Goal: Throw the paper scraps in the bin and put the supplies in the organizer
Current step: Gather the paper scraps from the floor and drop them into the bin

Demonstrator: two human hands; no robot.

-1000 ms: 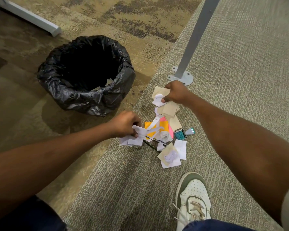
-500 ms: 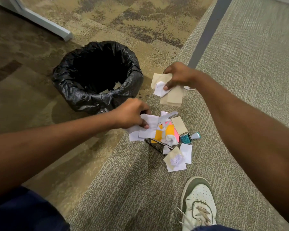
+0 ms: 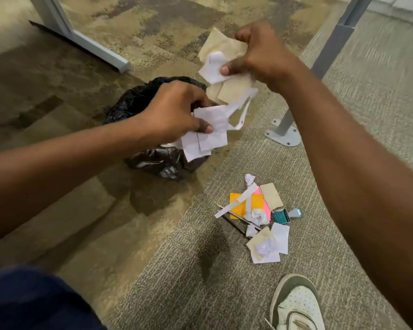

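My left hand grips a bunch of white paper scraps over the bin, a round bin lined with a black bag, mostly hidden behind my hand and arm. Higher and to the right, my right hand grips beige and white paper scraps just past the bin's right side. On the grey carpet lies a small pile: orange sticky notes, a pink note, crumpled white scraps, beige and white pieces, dark pens, a teal box and a small teal item.
A grey desk leg with a round floor plate stands right of the bin. Another grey frame foot runs across the brown carpet at the upper left. My white shoe rests near the bottom edge, close to the pile.
Both hands have lifted off the pile with their scraps and moved up and left toward the bin. The pile on the carpet is smaller.
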